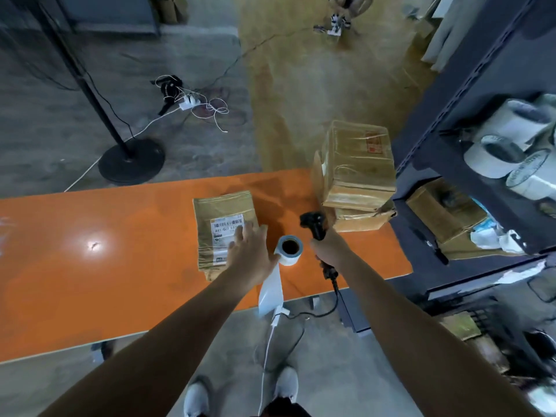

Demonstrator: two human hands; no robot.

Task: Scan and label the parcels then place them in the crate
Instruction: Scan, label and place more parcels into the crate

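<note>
A flat brown parcel [221,218] with a white barcode label lies on the orange table [105,251]. My left hand [249,251] rests flat on the parcel's near right corner, fingers straight. My right hand [328,251] grips a black handheld scanner [314,224], its head pointing left toward the parcel. Between my hands stands a roll of white labels [289,249], with a loose strip hanging over the table's near edge. Two taped brown parcels [356,167] are stacked at the table's right end.
A dark metal shelf rack [469,121] stands right of the table, holding white tape rolls [505,155] and cardboard boxes. The scanner's cable trails off the near edge. A black lamp stand base [131,161] and tangled cables [192,103] lie on the floor beyond.
</note>
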